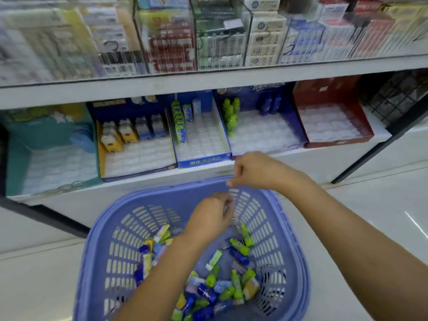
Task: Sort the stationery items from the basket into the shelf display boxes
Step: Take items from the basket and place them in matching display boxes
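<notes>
Left hand [210, 216], right hand [252, 172] hover over basket [162, 198] far rim, likely readying item for display boxes [203, 161]. Fingers [225, 205] curled; whether grasping anything, cannot tell.

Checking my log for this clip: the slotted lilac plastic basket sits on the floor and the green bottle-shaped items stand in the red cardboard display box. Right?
No. The head view shows the green bottle-shaped items standing in the dark blue cardboard display box, left of the red cardboard display box. The slotted lilac plastic basket is on the floor.
</notes>
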`<action>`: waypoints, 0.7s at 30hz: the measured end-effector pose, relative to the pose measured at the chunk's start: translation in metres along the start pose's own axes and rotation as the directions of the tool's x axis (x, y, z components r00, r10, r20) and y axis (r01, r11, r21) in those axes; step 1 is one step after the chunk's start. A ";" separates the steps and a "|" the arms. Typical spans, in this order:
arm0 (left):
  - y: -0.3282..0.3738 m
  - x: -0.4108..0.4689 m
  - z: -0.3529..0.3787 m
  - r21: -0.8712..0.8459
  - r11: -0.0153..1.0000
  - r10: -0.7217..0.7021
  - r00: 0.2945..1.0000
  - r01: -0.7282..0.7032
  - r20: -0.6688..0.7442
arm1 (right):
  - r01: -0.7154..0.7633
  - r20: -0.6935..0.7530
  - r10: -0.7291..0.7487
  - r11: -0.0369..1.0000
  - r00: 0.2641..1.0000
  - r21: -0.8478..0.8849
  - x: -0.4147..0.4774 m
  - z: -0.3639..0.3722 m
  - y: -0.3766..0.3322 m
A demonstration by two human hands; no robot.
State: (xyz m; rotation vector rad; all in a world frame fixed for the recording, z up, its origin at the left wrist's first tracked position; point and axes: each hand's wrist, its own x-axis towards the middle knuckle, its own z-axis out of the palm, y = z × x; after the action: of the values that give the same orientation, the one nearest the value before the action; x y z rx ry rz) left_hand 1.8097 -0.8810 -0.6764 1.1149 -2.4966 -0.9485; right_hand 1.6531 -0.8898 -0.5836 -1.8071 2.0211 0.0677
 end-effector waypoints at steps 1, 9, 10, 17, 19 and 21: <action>-0.018 -0.014 0.010 0.042 0.994 -0.106 0.988 0.102 0.108 | -0.002 0.145 0.006 1.000 0.989 -0.029 -0.005 0.024 -0.009; -0.121 -0.102 0.056 0.285 0.884 -0.466 0.641 0.371 0.610 | -0.239 0.315 0.288 0.953 0.904 -0.186 0.001 0.212 0.016; -0.124 -0.103 0.058 0.283 0.886 -0.461 0.636 0.367 0.619 | -0.254 0.290 0.304 0.947 0.907 -0.196 0.002 0.223 0.020; -0.126 -0.099 0.075 0.350 0.914 -0.376 0.752 0.205 0.541 | -0.388 0.202 0.412 0.910 0.889 -0.149 0.006 0.265 0.012; -0.118 -0.094 0.084 0.249 0.940 -0.331 0.804 0.235 0.494 | -0.469 0.195 0.482 0.876 0.854 -0.110 0.005 0.278 0.007; -0.110 -0.087 0.093 0.197 0.948 -0.317 0.817 0.251 0.481 | -0.506 0.235 0.527 0.850 0.817 -0.149 0.007 0.286 0.002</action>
State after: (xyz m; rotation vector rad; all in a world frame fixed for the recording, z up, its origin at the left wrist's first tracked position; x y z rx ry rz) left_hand 1.8886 -0.8284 -0.8150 1.4735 -2.8848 -1.3350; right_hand 1.7307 -0.8064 -0.8461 -1.1538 2.2662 0.5336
